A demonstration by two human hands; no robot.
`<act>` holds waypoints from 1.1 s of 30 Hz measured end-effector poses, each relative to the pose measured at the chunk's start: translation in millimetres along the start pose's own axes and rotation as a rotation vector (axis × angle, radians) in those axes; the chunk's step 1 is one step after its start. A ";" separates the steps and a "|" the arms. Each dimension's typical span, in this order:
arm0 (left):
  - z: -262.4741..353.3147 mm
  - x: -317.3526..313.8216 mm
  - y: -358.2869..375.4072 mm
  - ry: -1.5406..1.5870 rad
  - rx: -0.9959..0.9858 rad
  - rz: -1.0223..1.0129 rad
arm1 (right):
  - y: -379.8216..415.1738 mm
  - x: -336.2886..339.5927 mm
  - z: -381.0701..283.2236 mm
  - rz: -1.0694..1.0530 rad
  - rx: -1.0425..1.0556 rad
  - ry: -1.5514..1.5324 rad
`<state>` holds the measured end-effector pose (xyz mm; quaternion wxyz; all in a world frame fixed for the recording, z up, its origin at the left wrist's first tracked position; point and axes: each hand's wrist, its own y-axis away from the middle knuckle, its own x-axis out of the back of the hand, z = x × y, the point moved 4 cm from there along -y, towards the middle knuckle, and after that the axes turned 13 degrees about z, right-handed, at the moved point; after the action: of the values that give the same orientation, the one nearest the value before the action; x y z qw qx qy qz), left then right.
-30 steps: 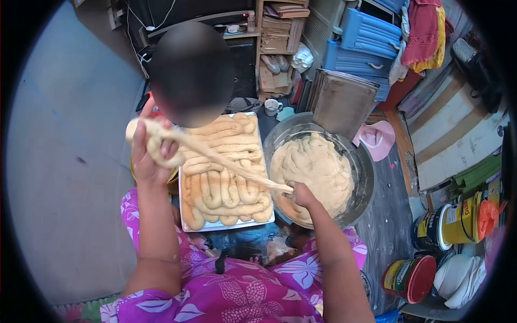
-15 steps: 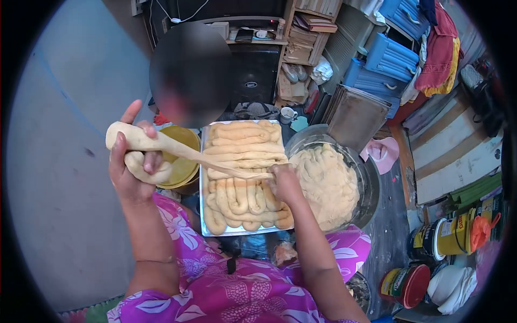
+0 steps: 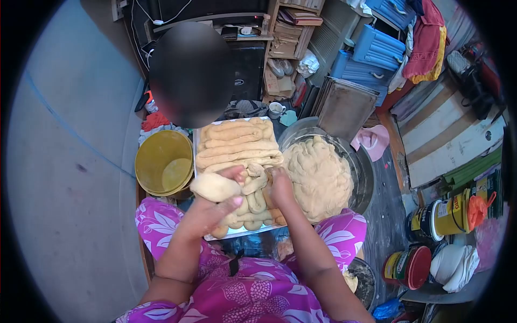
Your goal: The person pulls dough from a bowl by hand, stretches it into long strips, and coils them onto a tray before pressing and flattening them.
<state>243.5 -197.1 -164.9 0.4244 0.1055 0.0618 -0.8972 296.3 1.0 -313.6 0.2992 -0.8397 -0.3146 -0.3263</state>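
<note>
A thick lump of pale dough rests in my left hand, whose fingers curl round it over the lower left of the tray. A twisted piece of dough lies between my two hands. My right hand is closed at the tray's right side, against the end of that piece; its fingertips are partly hidden. Long dough ropes lie side by side across the metal tray, with looped ones lower down. To the right, a large mass of dough fills a wide metal basin.
A yellow bucket stands left of the tray. Beyond the tray are a blurred round patch, a white cup and a black speaker. Stacked metal sheets lean behind the basin. Paint buckets and a pink cap are on the right.
My left hand has come down and right with its dough, from beside the tray to above it. The stretched strand between my hands is now short and bunched. The view has shifted slightly.
</note>
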 end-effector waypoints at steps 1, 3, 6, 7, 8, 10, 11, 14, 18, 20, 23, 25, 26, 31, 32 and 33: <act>-10.6 -1.5 3.0 -0.033 0.073 -0.034 | 7.4 4.4 -2.2 -0.057 -0.060 -0.045; -17.6 -2.7 5.0 -0.024 0.113 -0.089 | 25.4 21.0 -24.5 -0.050 0.118 -0.125; -22.1 -10.9 7.3 -0.011 0.156 -0.136 | 50.5 14.0 -54.4 -0.108 0.280 -0.242; -20.1 -14.0 8.2 0.065 0.187 -0.155 | 55.6 7.2 -60.4 -0.167 0.272 -0.282; -17.7 -16.8 8.6 0.140 0.214 -0.173 | 55.6 3.2 -56.2 -0.162 0.267 -0.279; -9.6 -15.2 7.4 0.242 0.117 -0.157 | 49.8 -3.7 -51.8 -0.116 0.362 -0.120; -2.6 -11.9 7.2 0.345 0.022 -0.133 | 46.5 -4.1 -46.6 -0.115 0.363 -0.121; 3.5 8.8 -0.3 0.288 -0.048 -0.072 | 12.0 12.4 -24.2 -0.040 0.077 -0.162; -27.4 39.3 -6.9 0.020 0.078 0.060 | -23.4 21.9 24.8 0.310 0.001 -0.242; -57.8 45.0 -12.8 -0.113 0.199 0.172 | -30.0 10.0 53.5 0.389 -0.281 -0.487; -100.2 43.2 -20.5 -0.222 0.316 0.152 | -23.1 2.4 59.9 0.336 -0.213 -0.334; -131.8 44.1 -26.6 -0.280 0.303 0.127 | -15.9 -7.8 71.6 0.268 -0.187 -0.305; -143.9 45.6 -27.4 -0.343 0.291 0.098 | -10.6 -14.5 78.8 0.190 -0.291 -0.409; -130.4 54.0 -35.3 -0.530 0.059 0.179 | -3.1 -10.7 70.5 -0.037 -0.430 -0.880; -122.2 58.7 -36.8 -0.637 -0.057 0.226 | -4.8 -6.0 63.5 -0.009 -0.261 -0.626; -120.1 64.6 -39.3 -0.636 -0.057 0.226 | -6.4 -1.7 53.4 0.017 -0.092 -0.370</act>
<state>189.7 -196.6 -296.3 0.5222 -0.1852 -0.0609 -0.8303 309.9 42.2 -345.4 0.2001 -0.9008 -0.3419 -0.1777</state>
